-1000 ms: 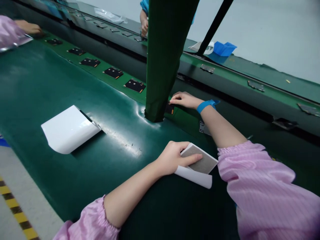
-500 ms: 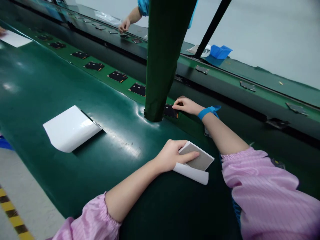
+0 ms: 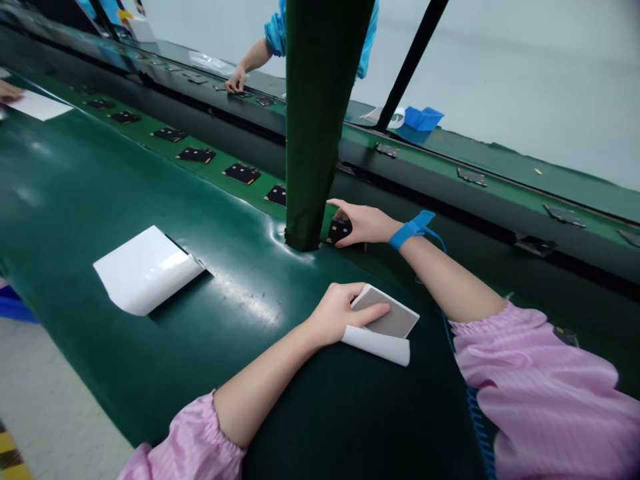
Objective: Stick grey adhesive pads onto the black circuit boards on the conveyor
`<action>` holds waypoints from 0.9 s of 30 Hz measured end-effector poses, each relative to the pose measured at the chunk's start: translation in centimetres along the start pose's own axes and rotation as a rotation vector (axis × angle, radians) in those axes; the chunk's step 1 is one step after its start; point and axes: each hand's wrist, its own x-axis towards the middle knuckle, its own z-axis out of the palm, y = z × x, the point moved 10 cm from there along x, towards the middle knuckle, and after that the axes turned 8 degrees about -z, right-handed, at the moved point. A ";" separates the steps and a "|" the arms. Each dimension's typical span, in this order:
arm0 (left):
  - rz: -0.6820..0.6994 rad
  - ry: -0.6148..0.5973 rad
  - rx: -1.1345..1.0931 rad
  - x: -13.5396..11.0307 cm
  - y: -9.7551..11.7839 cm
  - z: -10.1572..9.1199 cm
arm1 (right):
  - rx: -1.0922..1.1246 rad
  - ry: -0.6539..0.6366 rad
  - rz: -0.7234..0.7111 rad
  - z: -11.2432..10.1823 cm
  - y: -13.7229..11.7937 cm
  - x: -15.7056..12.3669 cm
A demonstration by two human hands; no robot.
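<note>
My left hand [image 3: 335, 313] is closed on a stack of flat grey sheets [image 3: 393, 320] with white edges, thumb lying across the top. A curled white sheet [image 3: 377, 345] hangs from the stack's near side. On the green belt, just right of a green post, my right hand [image 3: 363, 223] is open over a black circuit board [image 3: 341, 230]. Its thumb and index finger are spread on either side of the board; the fingers behind are partly hidden. A blue wrist strap [image 3: 413, 229] with a coiled cord circles my right wrist.
The green post [image 3: 313, 133] rises between belt and table. Several black boards [image 3: 241, 173] lie along the belt. A curled white sheet [image 3: 150, 270] rests on the green table. Across the line, a co-worker's hand [image 3: 236, 80] touches a board, and a blue bin [image 3: 424, 119] stands farther right.
My right hand's fingers have gone from pinched together to spread around the board beside the post. My left hand keeps its hold on the stack. The view has shifted slightly.
</note>
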 end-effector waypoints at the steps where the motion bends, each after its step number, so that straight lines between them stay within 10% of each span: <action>1: -0.008 -0.005 -0.018 0.0 -0.1 0.0 | -0.002 0.048 0.009 -1.0 0.2 -0.7; 7: -0.034 0.031 -0.131 0.0 -0.3 -0.5 | 0.177 0.540 0.075 -6.2 3.2 -9.4; 14: 0.044 0.177 -0.130 -0.2 0.1 -1.6 | 0.374 0.675 0.375 -0.3 2.5 -19.5; 18: 0.083 0.218 -0.094 -0.6 0.6 -1.6 | 0.730 0.667 0.371 2.4 -2.7 -20.5; 27: 0.190 0.177 -0.084 -2.2 2.6 -1.0 | 0.632 0.682 0.369 -0.1 -6.3 -21.3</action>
